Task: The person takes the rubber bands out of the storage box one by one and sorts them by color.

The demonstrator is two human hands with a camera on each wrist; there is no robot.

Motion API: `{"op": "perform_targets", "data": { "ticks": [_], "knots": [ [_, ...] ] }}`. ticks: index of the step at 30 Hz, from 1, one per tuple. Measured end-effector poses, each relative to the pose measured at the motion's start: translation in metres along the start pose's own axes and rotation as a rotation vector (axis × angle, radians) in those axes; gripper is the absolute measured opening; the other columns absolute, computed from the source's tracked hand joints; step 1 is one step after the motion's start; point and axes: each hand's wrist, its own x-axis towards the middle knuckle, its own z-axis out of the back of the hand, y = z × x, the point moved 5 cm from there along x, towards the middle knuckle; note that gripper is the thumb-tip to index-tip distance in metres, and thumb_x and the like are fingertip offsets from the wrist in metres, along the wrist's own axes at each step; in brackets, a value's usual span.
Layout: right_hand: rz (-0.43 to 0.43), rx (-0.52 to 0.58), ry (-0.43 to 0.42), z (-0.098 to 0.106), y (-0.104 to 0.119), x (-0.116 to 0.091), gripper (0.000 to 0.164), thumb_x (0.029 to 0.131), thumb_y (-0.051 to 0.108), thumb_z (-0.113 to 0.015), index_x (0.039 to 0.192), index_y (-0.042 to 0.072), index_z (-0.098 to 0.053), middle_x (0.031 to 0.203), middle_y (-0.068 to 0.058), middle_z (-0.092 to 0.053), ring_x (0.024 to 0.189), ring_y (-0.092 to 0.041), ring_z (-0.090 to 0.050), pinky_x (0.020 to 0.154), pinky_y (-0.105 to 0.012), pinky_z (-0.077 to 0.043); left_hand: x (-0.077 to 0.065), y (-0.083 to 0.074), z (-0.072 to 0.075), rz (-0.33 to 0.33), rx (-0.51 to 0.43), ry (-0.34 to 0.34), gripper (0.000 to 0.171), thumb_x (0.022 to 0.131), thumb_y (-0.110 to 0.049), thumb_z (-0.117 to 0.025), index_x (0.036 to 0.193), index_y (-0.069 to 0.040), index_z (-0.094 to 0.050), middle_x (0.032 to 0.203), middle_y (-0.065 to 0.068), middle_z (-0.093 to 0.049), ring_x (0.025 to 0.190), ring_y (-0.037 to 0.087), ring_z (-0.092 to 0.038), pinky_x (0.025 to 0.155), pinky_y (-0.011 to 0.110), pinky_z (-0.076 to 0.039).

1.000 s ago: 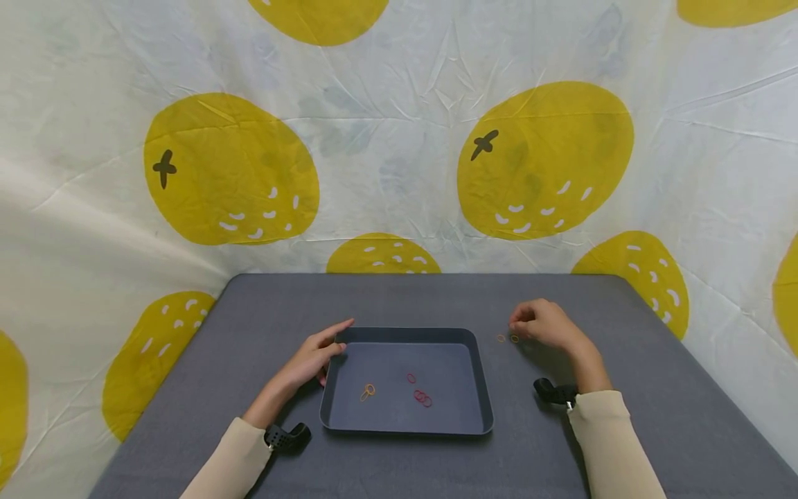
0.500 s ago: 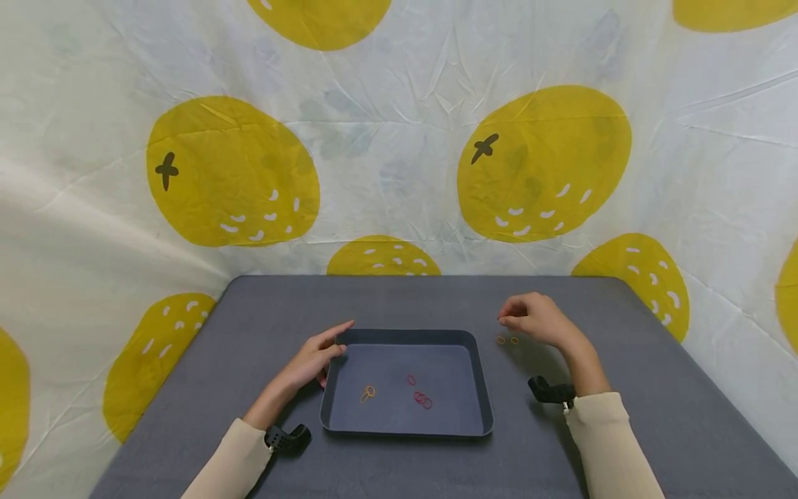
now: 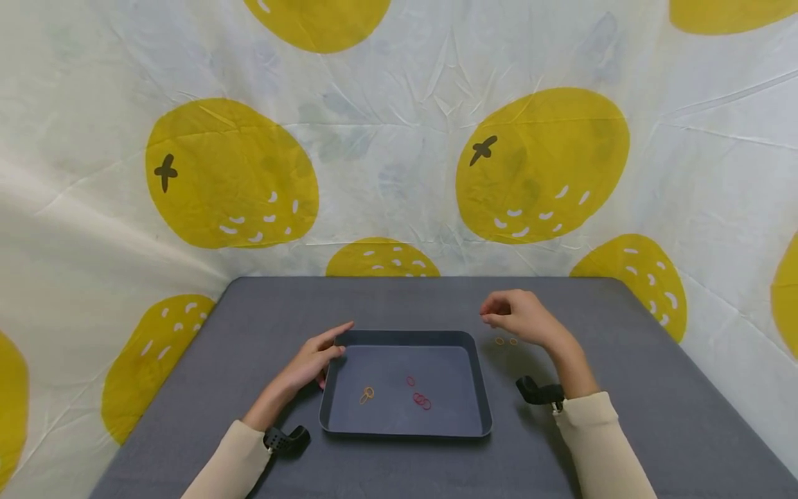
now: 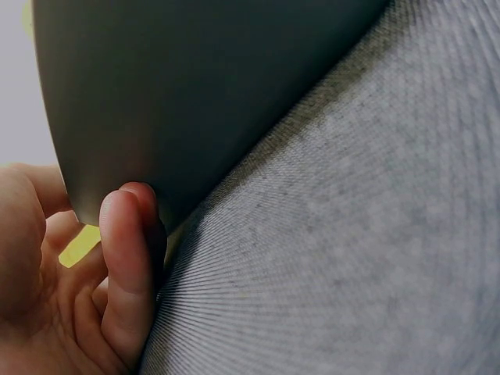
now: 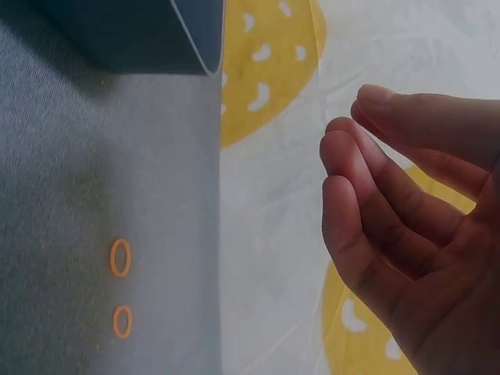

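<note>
A dark grey tray (image 3: 399, 338) stands on the table. My left hand (image 3: 312, 359) holds its far left corner, thumb over the rim and fingers outside; bent fingers (image 4: 129, 258) press the outer wall in the left wrist view. Inside lie two orange rubber bands (image 3: 366, 396) at left and several red rubber bands (image 3: 421, 400) near the middle. My right hand (image 3: 520, 315) hovers above the table beyond the tray's far right corner, thumb close to forefinger. Whether a small thing is between those fingertips cannot be seen. Below it lie two loose orange rubber bands (image 5: 114, 259).
The grey cloth-covered table (image 3: 280, 305) ends at a straight far edge. Behind it hangs a pale curtain (image 3: 386, 173) printed with large yellow fruit. Each wrist wears a black camera mount (image 3: 539, 391).
My right hand has risen a little and moved left toward the tray, away from the two loose orange bands. The left hand and the tray stay where they were.
</note>
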Motion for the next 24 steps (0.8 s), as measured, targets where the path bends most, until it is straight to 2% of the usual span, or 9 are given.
{"op": "perform_targets", "data": {
  "ticks": [6, 12, 19, 24],
  "knots": [
    [0.011, 0.014, -0.004, -0.004, 0.012, 0.001, 0.011, 0.098, 0.014, -0.07, 0.106, 0.01, -0.075, 0.095, -0.005, -0.076, 0.085, -0.026, -0.072, 0.072, -0.032, -0.057, -0.001, 0.0, 0.0, 0.0, -0.007, 0.004, 0.056, 0.105, -0.021, -0.059, 0.158, -0.032, -0.044, 0.078, 0.009, -0.052, 0.044, 0.016, -0.05, 0.047, 0.038, -0.056],
    [0.038, 0.033, 0.016, -0.009, 0.025, 0.002, 0.01, 0.098, 0.014, -0.071, 0.106, 0.011, -0.075, 0.097, -0.008, -0.077, 0.081, -0.015, -0.07, 0.071, -0.03, -0.056, -0.003, -0.001, 0.0, 0.016, -0.005, 0.001, 0.057, 0.105, -0.022, -0.06, 0.158, -0.033, -0.044, 0.08, 0.01, -0.053, 0.044, 0.016, -0.051, 0.048, 0.038, -0.056],
    [0.049, 0.058, 0.05, -0.018, 0.039, 0.003, 0.009, 0.098, 0.013, -0.071, 0.105, 0.01, -0.075, 0.096, -0.01, -0.077, 0.084, -0.028, -0.072, 0.07, -0.03, -0.056, -0.003, 0.0, 0.0, 0.025, 0.001, 0.001, 0.057, 0.105, -0.024, -0.06, 0.158, -0.035, -0.043, 0.081, 0.011, -0.055, 0.044, 0.016, -0.053, 0.048, 0.038, -0.057],
    [0.072, 0.058, 0.073, -0.025, 0.049, 0.004, 0.008, 0.097, 0.015, -0.072, 0.104, 0.013, -0.076, 0.094, -0.004, -0.076, 0.082, -0.019, -0.071, 0.071, -0.028, -0.056, -0.002, 0.0, 0.0, 0.02, -0.002, 0.007, 0.058, 0.105, -0.023, -0.061, 0.158, -0.034, -0.043, 0.076, 0.01, -0.055, 0.044, 0.017, -0.053, 0.048, 0.039, -0.057]
  ]
}}
